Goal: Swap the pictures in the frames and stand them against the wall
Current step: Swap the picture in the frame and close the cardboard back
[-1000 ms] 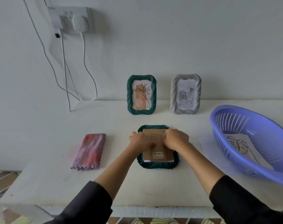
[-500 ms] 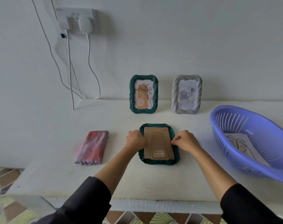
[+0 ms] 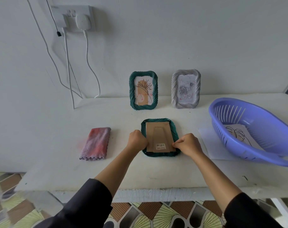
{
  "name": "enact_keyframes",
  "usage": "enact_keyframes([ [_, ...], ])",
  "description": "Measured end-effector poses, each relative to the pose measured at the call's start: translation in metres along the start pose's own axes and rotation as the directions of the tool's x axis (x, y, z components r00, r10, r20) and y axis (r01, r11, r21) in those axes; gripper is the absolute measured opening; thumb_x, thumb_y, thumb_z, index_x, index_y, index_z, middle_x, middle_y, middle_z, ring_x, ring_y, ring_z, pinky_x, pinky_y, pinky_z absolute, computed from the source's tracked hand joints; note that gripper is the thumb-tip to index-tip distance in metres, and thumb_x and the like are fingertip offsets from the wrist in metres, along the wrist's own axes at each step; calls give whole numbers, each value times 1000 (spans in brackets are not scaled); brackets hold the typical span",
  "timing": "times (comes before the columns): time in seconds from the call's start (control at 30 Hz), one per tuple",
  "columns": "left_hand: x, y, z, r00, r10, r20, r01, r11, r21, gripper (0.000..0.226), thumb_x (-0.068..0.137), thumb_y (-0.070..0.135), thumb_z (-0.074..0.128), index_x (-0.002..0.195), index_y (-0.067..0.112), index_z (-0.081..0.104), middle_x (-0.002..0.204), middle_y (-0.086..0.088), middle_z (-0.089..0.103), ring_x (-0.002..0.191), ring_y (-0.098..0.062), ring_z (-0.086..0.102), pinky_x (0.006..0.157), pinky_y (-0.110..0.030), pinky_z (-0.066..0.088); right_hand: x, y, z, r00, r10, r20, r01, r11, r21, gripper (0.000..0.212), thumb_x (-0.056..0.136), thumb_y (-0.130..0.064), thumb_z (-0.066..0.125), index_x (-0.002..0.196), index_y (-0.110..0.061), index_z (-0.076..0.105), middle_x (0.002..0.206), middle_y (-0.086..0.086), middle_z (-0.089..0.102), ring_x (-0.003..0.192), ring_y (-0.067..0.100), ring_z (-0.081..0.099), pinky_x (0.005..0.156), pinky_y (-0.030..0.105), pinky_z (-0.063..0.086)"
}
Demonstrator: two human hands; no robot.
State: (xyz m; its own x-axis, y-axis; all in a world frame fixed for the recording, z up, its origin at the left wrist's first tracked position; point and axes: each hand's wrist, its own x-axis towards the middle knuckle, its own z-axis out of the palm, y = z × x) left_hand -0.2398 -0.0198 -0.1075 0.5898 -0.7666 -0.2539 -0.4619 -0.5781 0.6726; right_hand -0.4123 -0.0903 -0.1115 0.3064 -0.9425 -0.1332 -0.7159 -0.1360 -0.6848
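While both my hands sit at the lower edges of the face-down green frame (image 3: 159, 137), it lies flat on the white table (image 3: 90, 170), right in front of me. Its brown cardboard backing (image 3: 158, 137) faces up, with a little barcode sticker (image 3: 160, 146) near the bottom edge. My left hand (image 3: 137, 139) is curled into a loose fist against the frame's left side, touching the edge of the backing — whether it's actually gripping anything I can't tell, the fingers are tucked under. My right hand (image 3: 187, 144) is curled too, thumb and fingertips pinched together right at the lower right edge of the backing, looks like they're on a tab or the board's edge, too small to say which.

Back by the wall, two frames stand upright: a green one (image 3: 143, 90) with a line-drawn flower picture, and just to its right a grey one (image 3: 186, 88) with a rose picture. They're near each other but not touching.

Off to my right sits a purple plastic basket (image 3: 271, 129), with a leaf drawing on paper (image 3: 238, 134) lying inside. A white sheet (image 3: 210, 145) pokes out from under the basket — flat on the table. To my left, well apart from the frame, lies a folded pinkish-purple cloth (image 3: 96, 143).
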Motion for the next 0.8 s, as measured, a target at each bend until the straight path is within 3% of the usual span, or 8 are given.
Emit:
enact_keyframes([
  [0.1, -4, -2, 3, 999, 33, -16, -33, 999, 13, 23, 79, 3, 61, 99, -8, 67, 89, -11, 57, 77, -23, 51, 50, -22, 38, -3, 2, 4, 999, -18, -30, 19, 1000, 11, 21, 74, -15, 65, 78, 5, 69, 70, 15, 65, 70, 31, 60, 65, 28, 43],
  [0.2, -10, -5, -2, 995, 93, -35, -90, 994, 61, 13, 81, 5, 58, 87, -3, 67, 88, -10, 55, 77, -22, 49, 56, -26, 40, -7, 8, -2, 995, -100, -14, 101, 995, 24, 13, 76, -18, 68, 82, -8, 74, 91, 5, 73, 91, 24, 65, 83, 35, 52],
  [0.3, -18, -10, -13, 961, 276, -8, -269, 943, 196, 13, 83, 12, 64, 93, 6, 71, 100, -8, 61, 92, -22, 56, 73, -23, 39, -9, 15, -14, 961, -261, 95, 270, 957, -105, 24, 74, -28, 74, 96, -20, 73, 100, -1, 59, 97, 16, 55, 88, 36, 46],
  [0.37, -23, -14, -19, 917, 393, 63, -396, 884, 246, 22, 82, 17, 68, 103, 12, 72, 111, -2, 64, 99, -18, 58, 76, -21, 39, -9, 17, -21, 931, -328, 162, 357, 911, -208, 27, 73, -32, 75, 99, -25, 72, 100, 1, 52, 93, 17, 51, 82, 33, 42],
  [0.43, -26, -18, -21, 878, 460, 132, -478, 834, 274, 21, 80, 20, 71, 101, 16, 74, 113, 2, 66, 100, -16, 59, 81, -22, 43, -9, 15, -25, 908, -373, 189, 414, 869, -273, 27, 75, -36, 73, 100, -26, 71, 104, 1, 53, 97, 17, 52, 82, 32, 39],
  [0.53, -29, -23, -22, 854, 494, 164, -520, 797, 307, 21, 80, 24, 72, 99, 20, 74, 113, 5, 67, 99, -14, 61, 89, -27, 47, -11, 7, -29, 841, -480, 252, 542, 750, -381, 26, 79, -36, 69, 101, -24, 72, 114, -5, 57, 107, 14, 52, 86, 29, 34],
  [0.8, -36, -25, -19, 810, 548, 207, -577, 684, 446, 25, 89, 28, 60, 107, 18, 72, 113, 3, 67, 96, -17, 63, 83, -33, 49, -9, 1, -29, 675, -625, 392, 728, 477, -493, 28, 90, -32, 55, 104, -15, 71, 109, -1, 64, 102, 19, 55, 90, 27, 32],
])
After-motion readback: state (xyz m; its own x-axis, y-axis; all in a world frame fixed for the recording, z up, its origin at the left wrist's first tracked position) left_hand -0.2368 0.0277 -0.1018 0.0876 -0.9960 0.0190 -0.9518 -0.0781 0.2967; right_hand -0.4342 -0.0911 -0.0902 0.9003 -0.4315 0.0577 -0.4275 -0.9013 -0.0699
